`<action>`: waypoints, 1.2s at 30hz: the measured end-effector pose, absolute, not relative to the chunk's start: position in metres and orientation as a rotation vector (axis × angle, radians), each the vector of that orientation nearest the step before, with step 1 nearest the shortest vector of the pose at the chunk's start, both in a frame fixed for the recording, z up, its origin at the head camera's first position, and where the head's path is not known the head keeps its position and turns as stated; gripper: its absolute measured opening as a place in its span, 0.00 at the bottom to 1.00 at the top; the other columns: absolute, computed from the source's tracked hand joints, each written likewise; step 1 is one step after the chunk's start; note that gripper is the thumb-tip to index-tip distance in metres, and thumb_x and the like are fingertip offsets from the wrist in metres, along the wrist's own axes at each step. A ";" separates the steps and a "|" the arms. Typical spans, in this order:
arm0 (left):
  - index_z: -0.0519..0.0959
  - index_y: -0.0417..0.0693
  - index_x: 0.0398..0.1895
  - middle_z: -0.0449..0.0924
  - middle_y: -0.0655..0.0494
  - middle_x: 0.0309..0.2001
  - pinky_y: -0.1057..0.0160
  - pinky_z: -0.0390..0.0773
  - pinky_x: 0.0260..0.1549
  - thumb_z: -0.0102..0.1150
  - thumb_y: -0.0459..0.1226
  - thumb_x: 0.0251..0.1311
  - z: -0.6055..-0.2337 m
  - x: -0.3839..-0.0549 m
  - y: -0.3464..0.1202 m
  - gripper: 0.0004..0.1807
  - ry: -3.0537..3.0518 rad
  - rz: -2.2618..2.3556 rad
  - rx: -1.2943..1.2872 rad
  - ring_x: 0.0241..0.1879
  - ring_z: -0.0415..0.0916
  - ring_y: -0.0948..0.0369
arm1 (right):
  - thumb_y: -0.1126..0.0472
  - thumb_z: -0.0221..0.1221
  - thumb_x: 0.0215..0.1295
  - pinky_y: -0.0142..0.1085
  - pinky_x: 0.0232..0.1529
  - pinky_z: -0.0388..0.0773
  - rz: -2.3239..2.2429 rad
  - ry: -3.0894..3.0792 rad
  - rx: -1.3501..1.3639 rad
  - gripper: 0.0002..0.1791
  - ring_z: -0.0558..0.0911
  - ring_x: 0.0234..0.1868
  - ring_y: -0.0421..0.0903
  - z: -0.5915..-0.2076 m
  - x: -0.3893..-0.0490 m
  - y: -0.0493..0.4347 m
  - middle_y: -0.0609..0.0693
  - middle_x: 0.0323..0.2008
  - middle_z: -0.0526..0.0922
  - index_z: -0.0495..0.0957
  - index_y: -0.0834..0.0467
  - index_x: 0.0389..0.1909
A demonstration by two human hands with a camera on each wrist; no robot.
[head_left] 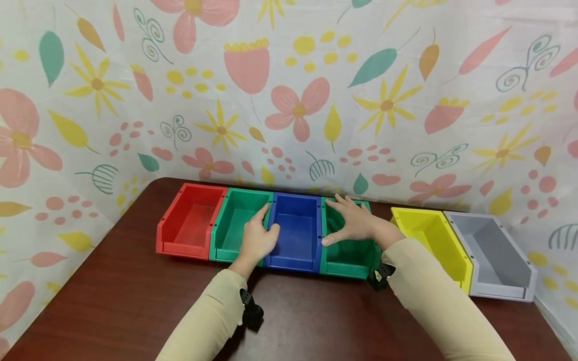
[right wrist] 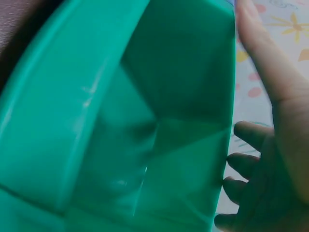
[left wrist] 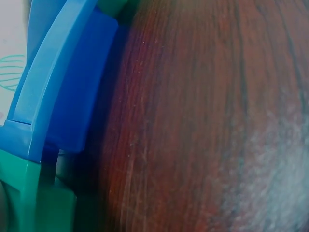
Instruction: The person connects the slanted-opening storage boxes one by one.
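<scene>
A blue bin (head_left: 291, 263) stands between two green bins on the table. My left hand (head_left: 257, 240) rests at the wall where the left green bin (head_left: 223, 254) meets the blue one, its index finger pointing forward and its thumb apart. Over the right green bin (head_left: 345, 269), my right hand (head_left: 354, 223) is spread, the thumb at the wall beside the blue bin and the fingers toward the back edge. The right wrist view shows these fingertips along that green bin's rim. In the left wrist view the left hand is almost wholly out of sight.
A red bin (head_left: 182, 248) adjoins the row at its left end. Past a gap on the right, a yellow bin (head_left: 461, 250) and a grey bin (head_left: 501, 291) stand side by side. The dark wooden table (head_left: 135, 306) backs onto a flower-patterned cloth (head_left: 316, 60).
</scene>
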State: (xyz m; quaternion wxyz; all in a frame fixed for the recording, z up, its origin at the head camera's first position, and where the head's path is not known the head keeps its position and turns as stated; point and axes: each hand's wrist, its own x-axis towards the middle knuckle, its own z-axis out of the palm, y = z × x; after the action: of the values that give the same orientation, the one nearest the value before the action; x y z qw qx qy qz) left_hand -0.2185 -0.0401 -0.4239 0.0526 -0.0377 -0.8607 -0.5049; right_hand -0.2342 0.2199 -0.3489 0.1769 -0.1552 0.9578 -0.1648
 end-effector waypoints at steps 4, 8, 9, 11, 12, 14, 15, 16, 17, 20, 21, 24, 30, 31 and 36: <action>0.61 0.53 0.71 0.77 0.42 0.51 0.66 0.59 0.10 0.47 0.38 0.56 -0.425 -0.220 -0.041 0.34 -2.611 -1.549 -0.135 0.06 0.51 0.63 | 0.26 0.61 0.42 0.66 0.66 0.45 -0.559 2.751 -0.390 0.65 0.41 0.74 0.63 -0.349 -0.227 0.229 0.59 0.76 0.38 0.42 0.51 0.76; 0.61 0.49 0.71 0.77 0.41 0.40 0.66 0.59 0.09 0.48 0.37 0.56 -0.424 -0.220 -0.043 0.34 -2.596 -1.564 -0.158 0.06 0.51 0.64 | 0.27 0.60 0.44 0.64 0.64 0.54 -0.583 2.807 -0.375 0.63 0.47 0.73 0.64 -0.347 -0.216 0.243 0.60 0.75 0.42 0.44 0.53 0.75; 0.61 0.49 0.71 0.77 0.41 0.38 0.65 0.59 0.09 0.48 0.37 0.56 -0.423 -0.220 -0.044 0.34 -2.591 -1.564 -0.155 0.06 0.51 0.64 | 0.27 0.60 0.45 0.64 0.63 0.55 -0.587 2.818 -0.377 0.62 0.48 0.73 0.65 -0.346 -0.214 0.247 0.60 0.75 0.42 0.45 0.54 0.75; 0.62 0.48 0.70 0.77 0.44 0.38 0.65 0.60 0.10 0.48 0.36 0.56 -0.422 -0.220 -0.045 0.34 -2.583 -1.563 -0.145 0.06 0.51 0.63 | 0.28 0.59 0.47 0.64 0.63 0.56 -0.591 2.842 -0.379 0.60 0.50 0.72 0.66 -0.345 -0.209 0.255 0.62 0.74 0.44 0.47 0.56 0.75; 0.62 0.48 0.70 0.75 0.44 0.33 0.65 0.59 0.10 0.48 0.36 0.56 -0.421 -0.220 -0.047 0.34 -2.586 -1.561 -0.140 0.06 0.51 0.63 | 0.28 0.59 0.48 0.64 0.63 0.56 -0.595 2.854 -0.381 0.59 0.51 0.72 0.66 -0.345 -0.207 0.259 0.63 0.74 0.45 0.48 0.57 0.74; 0.61 0.48 0.71 0.73 0.46 0.30 0.65 0.59 0.10 0.48 0.37 0.57 -0.421 -0.222 -0.049 0.34 -2.602 -1.552 -0.131 0.06 0.51 0.64 | 0.30 0.59 0.51 0.65 0.63 0.56 -0.609 2.865 -0.379 0.58 0.52 0.71 0.67 -0.343 -0.202 0.267 0.64 0.74 0.45 0.48 0.59 0.74; 0.61 0.49 0.71 0.73 0.47 0.30 0.65 0.59 0.10 0.48 0.37 0.57 -0.421 -0.222 -0.051 0.34 -2.611 -1.549 -0.129 0.06 0.51 0.64 | 0.31 0.59 0.52 0.65 0.63 0.56 -0.617 2.869 -0.374 0.57 0.53 0.70 0.67 -0.342 -0.199 0.271 0.64 0.74 0.45 0.49 0.59 0.74; 0.60 0.49 0.71 0.73 0.47 0.31 0.65 0.60 0.10 0.48 0.37 0.58 -0.421 -0.223 -0.052 0.34 -2.619 -1.544 -0.129 0.06 0.51 0.64 | 0.32 0.59 0.52 0.65 0.63 0.56 -0.625 2.871 -0.364 0.56 0.53 0.70 0.67 -0.341 -0.196 0.275 0.65 0.74 0.45 0.49 0.60 0.74; 0.60 0.49 0.71 0.73 0.46 0.31 0.65 0.60 0.11 0.48 0.37 0.58 -0.420 -0.223 -0.053 0.34 -2.627 -1.541 -0.129 0.06 0.51 0.64 | 0.32 0.59 0.53 0.64 0.61 0.59 -0.635 2.870 -0.358 0.56 0.58 0.68 0.67 -0.340 -0.193 0.278 0.65 0.73 0.45 0.48 0.60 0.74; 0.60 0.48 0.71 0.76 0.44 0.37 0.65 0.60 0.11 0.48 0.37 0.58 -0.419 -0.224 -0.056 0.34 -2.633 -1.528 -0.129 0.06 0.51 0.63 | 0.33 0.58 0.55 0.63 0.60 0.61 -0.661 2.875 -0.327 0.55 0.59 0.67 0.67 -0.337 -0.184 0.289 0.65 0.73 0.45 0.48 0.60 0.74; 0.60 0.48 0.71 0.76 0.44 0.39 0.65 0.60 0.11 0.48 0.37 0.58 -0.418 -0.224 -0.057 0.33 -2.635 -1.522 -0.129 0.06 0.51 0.63 | 0.33 0.58 0.55 0.64 0.60 0.61 -0.671 2.878 -0.320 0.54 0.59 0.67 0.68 -0.336 -0.181 0.292 0.66 0.73 0.45 0.48 0.60 0.74; 0.60 0.47 0.71 0.77 0.42 0.45 0.65 0.59 0.11 0.47 0.37 0.59 -0.418 -0.224 -0.061 0.33 -2.637 -1.502 -0.125 0.07 0.51 0.63 | 0.34 0.57 0.57 0.65 0.60 0.59 -0.685 2.898 -0.298 0.53 0.55 0.68 0.69 -0.335 -0.175 0.302 0.67 0.73 0.46 0.49 0.61 0.74; 0.59 0.45 0.71 0.73 0.41 0.58 0.65 0.59 0.12 0.47 0.38 0.59 -0.415 -0.224 -0.070 0.33 -2.656 -1.476 -0.123 0.07 0.51 0.63 | 0.35 0.57 0.57 0.65 0.59 0.60 -0.655 2.945 -0.224 0.53 0.57 0.66 0.71 -0.335 -0.161 0.323 0.71 0.71 0.50 0.51 0.64 0.72; 0.59 0.45 0.71 0.73 0.40 0.57 0.65 0.59 0.12 0.47 0.38 0.59 -0.414 -0.224 -0.072 0.33 -2.660 -1.475 -0.120 0.07 0.51 0.63 | 0.35 0.57 0.57 0.65 0.58 0.60 -0.645 2.954 -0.212 0.53 0.57 0.66 0.72 -0.335 -0.159 0.327 0.71 0.70 0.51 0.51 0.64 0.72; 0.58 0.45 0.71 0.74 0.40 0.57 0.65 0.60 0.12 0.46 0.38 0.60 -0.413 -0.225 -0.080 0.33 -2.676 -1.453 -0.109 0.07 0.51 0.63 | 0.36 0.57 0.58 0.67 0.57 0.59 -0.598 2.991 -0.168 0.52 0.57 0.65 0.73 -0.335 -0.150 0.345 0.72 0.69 0.52 0.51 0.66 0.72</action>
State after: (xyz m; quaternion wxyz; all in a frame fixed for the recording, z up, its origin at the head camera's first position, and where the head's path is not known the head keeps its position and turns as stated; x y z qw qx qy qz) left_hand -0.2251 -0.0803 -0.4127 0.0470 -0.0359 -0.8773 -0.4763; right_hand -0.1502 0.3454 -0.3355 0.0434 -0.0549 0.9782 -0.1957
